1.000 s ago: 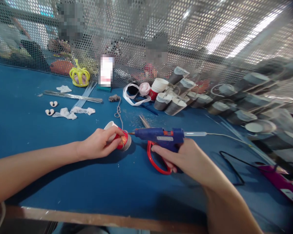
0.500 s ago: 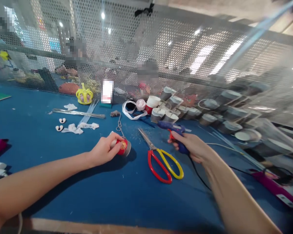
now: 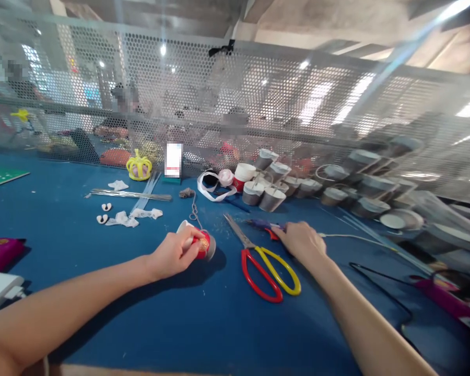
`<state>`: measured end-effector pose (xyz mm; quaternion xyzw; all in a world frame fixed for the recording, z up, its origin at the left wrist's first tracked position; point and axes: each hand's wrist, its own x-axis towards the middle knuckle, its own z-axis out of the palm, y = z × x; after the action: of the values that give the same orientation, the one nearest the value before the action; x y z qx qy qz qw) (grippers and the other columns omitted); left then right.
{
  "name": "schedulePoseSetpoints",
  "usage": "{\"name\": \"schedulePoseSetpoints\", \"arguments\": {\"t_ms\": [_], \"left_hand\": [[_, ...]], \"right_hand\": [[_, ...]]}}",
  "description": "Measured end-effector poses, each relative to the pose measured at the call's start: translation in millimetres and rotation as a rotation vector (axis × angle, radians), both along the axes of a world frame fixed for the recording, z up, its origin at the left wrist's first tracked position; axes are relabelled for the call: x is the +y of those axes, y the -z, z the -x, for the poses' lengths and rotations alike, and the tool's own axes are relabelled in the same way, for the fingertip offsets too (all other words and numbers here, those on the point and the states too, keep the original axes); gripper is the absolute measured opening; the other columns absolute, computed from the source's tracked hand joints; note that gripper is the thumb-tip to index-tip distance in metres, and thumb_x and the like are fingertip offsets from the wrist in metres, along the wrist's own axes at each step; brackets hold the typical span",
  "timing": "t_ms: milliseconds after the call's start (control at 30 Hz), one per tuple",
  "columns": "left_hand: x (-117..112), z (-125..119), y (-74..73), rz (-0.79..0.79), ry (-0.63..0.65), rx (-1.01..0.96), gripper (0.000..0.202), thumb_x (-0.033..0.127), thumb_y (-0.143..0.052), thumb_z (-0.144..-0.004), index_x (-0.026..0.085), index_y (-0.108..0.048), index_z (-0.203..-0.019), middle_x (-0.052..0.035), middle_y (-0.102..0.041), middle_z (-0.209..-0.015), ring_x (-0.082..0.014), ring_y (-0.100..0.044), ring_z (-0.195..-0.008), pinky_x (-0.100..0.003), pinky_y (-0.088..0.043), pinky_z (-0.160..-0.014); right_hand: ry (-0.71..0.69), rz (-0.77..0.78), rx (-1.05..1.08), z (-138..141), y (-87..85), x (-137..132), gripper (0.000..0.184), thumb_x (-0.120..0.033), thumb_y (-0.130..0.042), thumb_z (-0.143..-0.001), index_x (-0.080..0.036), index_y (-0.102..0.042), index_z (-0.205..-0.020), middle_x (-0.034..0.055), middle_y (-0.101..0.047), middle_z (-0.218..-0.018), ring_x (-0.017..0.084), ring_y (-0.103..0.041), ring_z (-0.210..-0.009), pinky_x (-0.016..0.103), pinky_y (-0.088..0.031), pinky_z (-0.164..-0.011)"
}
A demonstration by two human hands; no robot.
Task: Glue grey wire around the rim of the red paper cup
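Near the middle of the blue table (image 3: 219, 334), my left hand (image 3: 174, 255) is closed around a small cup with a red label (image 3: 206, 244) that lies tipped on its side. A grey cord (image 3: 195, 213) runs behind the cup. My right hand (image 3: 303, 243) is over a blue glue gun with an orange trigger (image 3: 263, 224), low on the tabletop. Its fingers are partly hidden but seem to wrap the handle. Between my hands lie large scissors (image 3: 239, 231) with one red and one yellow handle, touched by neither hand.
Several grey cups (image 3: 272, 198) are heaped at the back right before a perforated metal screen (image 3: 203, 115). A yellow crown-shaped piece (image 3: 139, 168), a phone (image 3: 174, 161) and thin wires (image 3: 133, 195) sit at the back left. A white charger (image 3: 2, 289) is at the left edge.
My right hand has lowered the glue gun to the tabletop, turning palm down over it. The left hand stays on the cup. The camera view has tilted up slightly.
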<state>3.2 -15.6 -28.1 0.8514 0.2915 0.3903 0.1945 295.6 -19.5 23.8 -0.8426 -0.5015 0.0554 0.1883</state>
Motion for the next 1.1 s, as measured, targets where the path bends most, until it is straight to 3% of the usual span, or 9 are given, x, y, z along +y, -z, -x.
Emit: {"name": "schedulePoseSetpoints", "arguments": {"t_ms": [133, 233, 400, 500, 600, 767, 900, 1000, 1100], "left_hand": [[-5, 0, -5.3, -0.180, 0.047, 0.004, 0.013, 0.019, -0.041, -0.085, 0.015, -0.049, -0.093, 0.0014, -0.061, -0.060, -0.0101, -0.056, -0.045, -0.019, -0.043, -0.048], [-10, 1, -11.3, -0.304, 0.098, -0.014, 0.012, 0.017, -0.042, -0.084, 0.016, -0.049, -0.094, -0.0020, -0.066, -0.072, -0.0103, -0.061, -0.052, -0.019, -0.046, -0.051], [-19, 4, -16.5, -0.379, 0.168, -0.052, 0.013, 0.015, -0.044, -0.084, 0.016, -0.049, -0.096, -0.0033, -0.067, -0.075, -0.0104, -0.064, -0.058, -0.018, -0.049, -0.055], [-24, 3, -17.7, -0.378, 0.191, -0.057, 0.013, 0.016, -0.044, -0.084, 0.016, -0.049, -0.095, -0.0022, -0.066, -0.069, -0.0103, -0.062, -0.052, -0.018, -0.048, -0.051], [-28, 2, -20.1, -0.353, 0.219, -0.067, 0.012, 0.015, -0.044, -0.083, 0.016, -0.048, -0.095, -0.0011, -0.066, -0.066, -0.0100, -0.060, -0.050, -0.018, -0.047, -0.049], [-34, 2, -23.7, -0.248, 0.237, -0.036, 0.010, 0.014, -0.044, -0.082, 0.017, -0.047, -0.091, 0.0022, -0.063, -0.061, -0.0068, -0.053, -0.042, -0.015, -0.040, -0.043], [-36, 2, -23.5, -0.173, 0.267, -0.028, 0.011, 0.013, -0.044, -0.083, 0.018, -0.046, -0.092, 0.0043, -0.061, -0.060, -0.0055, -0.050, -0.041, -0.015, -0.039, -0.043], [-36, 1, -23.6, -0.046, 0.229, -0.041, 0.016, 0.013, -0.044, -0.083, 0.017, -0.047, -0.098, 0.0064, -0.057, -0.056, -0.0045, -0.046, -0.039, -0.014, -0.037, -0.043], [-35, -1, -24.2, 0.124, 0.151, -0.091, 0.016, 0.018, -0.046, -0.084, 0.016, -0.050, -0.099, 0.0014, -0.062, -0.070, -0.0051, -0.049, -0.045, -0.015, -0.039, -0.046]], "right_hand": [[-0.299, 0.057, 0.141, 48, -16.4, -17, 0.040, -0.047, -0.040, -0.084, -0.020, -0.069, -0.082, 0.0073, -0.069, -0.087, 0.022, -0.062, -0.085, 0.031, -0.044, -0.077], [-0.592, 0.104, 0.503, 82, -15.4, -26, 0.056, -0.056, -0.031, -0.084, -0.015, -0.070, -0.086, 0.0096, -0.069, -0.095, 0.021, -0.061, -0.088, 0.031, -0.045, -0.075], [-0.670, 0.133, 0.887, 108, 0.7, -30, 0.067, -0.065, -0.027, -0.081, -0.014, -0.071, -0.088, 0.0105, -0.069, -0.093, 0.023, -0.059, -0.092, 0.039, -0.041, -0.085], [-0.645, 0.130, 1.245, 112, 6.2, -34, 0.066, -0.066, -0.027, -0.081, -0.016, -0.068, -0.096, 0.0103, -0.067, -0.098, 0.021, -0.059, -0.094, 0.039, -0.039, -0.090], [-0.644, 0.099, 1.453, 115, 6.3, -41, 0.059, -0.064, -0.037, -0.078, -0.017, -0.065, -0.100, 0.0108, -0.066, -0.100, 0.020, -0.060, -0.091, 0.037, -0.043, -0.085], [-0.703, 0.039, 1.497, 120, 1.9, -54, 0.035, -0.039, -0.072, -0.063, -0.021, -0.066, -0.093, 0.0040, -0.064, -0.097, 0.014, -0.061, -0.079, 0.029, -0.049, -0.071], [-0.690, -0.097, 1.427, 123, 0.2, -57, 0.016, -0.034, -0.071, -0.064, -0.018, -0.066, -0.065, 0.0025, -0.060, -0.104, 0.012, -0.059, -0.079, 0.027, -0.049, -0.070], [-0.629, -0.273, 1.298, 119, 0.8, -56, 0.015, -0.035, -0.068, -0.067, -0.020, -0.066, -0.067, 0.0007, -0.063, -0.084, 0.011, -0.057, -0.073, 0.026, -0.047, -0.071], [-0.582, -0.453, 1.157, 112, 1.4, -54, 0.013, -0.034, -0.067, -0.068, -0.022, -0.065, -0.069, -0.0011, -0.064, -0.073, 0.011, -0.057, -0.074, 0.025, -0.045, -0.074]]}}
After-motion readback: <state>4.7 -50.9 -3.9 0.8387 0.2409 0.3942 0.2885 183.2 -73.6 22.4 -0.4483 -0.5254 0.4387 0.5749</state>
